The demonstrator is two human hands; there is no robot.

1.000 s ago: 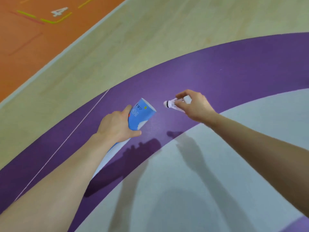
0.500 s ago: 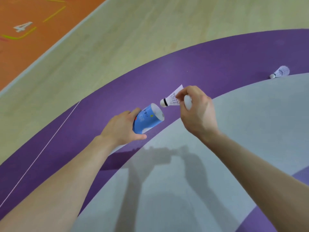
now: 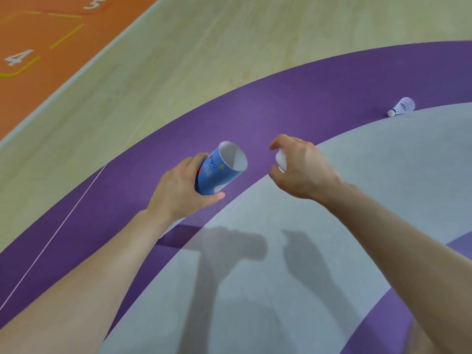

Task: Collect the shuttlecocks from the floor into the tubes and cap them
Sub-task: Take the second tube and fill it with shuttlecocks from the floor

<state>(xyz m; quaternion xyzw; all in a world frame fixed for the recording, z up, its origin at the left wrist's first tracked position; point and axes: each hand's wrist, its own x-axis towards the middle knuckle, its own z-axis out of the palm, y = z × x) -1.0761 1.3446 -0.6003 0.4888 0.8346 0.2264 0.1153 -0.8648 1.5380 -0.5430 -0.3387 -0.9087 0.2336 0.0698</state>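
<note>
My left hand (image 3: 178, 192) grips a blue shuttlecock tube (image 3: 217, 169), held tilted with its open white-lined mouth pointing up and right. My right hand (image 3: 301, 167) hovers a short way right of the mouth, apart from it. Its fingers curl round a small white cap-like object (image 3: 281, 159) tucked in the palm; thumb and forefinger are spread with nothing between them. The inside of the tube looks white, and I cannot see its contents. One white shuttlecock (image 3: 402, 107) lies on its side on the purple band at the far right.
The floor is a sports court: a curved purple band (image 3: 281, 103), a grey area (image 3: 383, 187) beneath my arms, pale wood (image 3: 204, 47) beyond, and an orange zone (image 3: 38, 34) with painted numbers at the upper left. Arm shadows fall on the grey.
The shuttlecock pinched in my right fingers at the tube's mouth is no longer in view. My right hand has drawn back to the right; the tube mouth has tipped upward.
</note>
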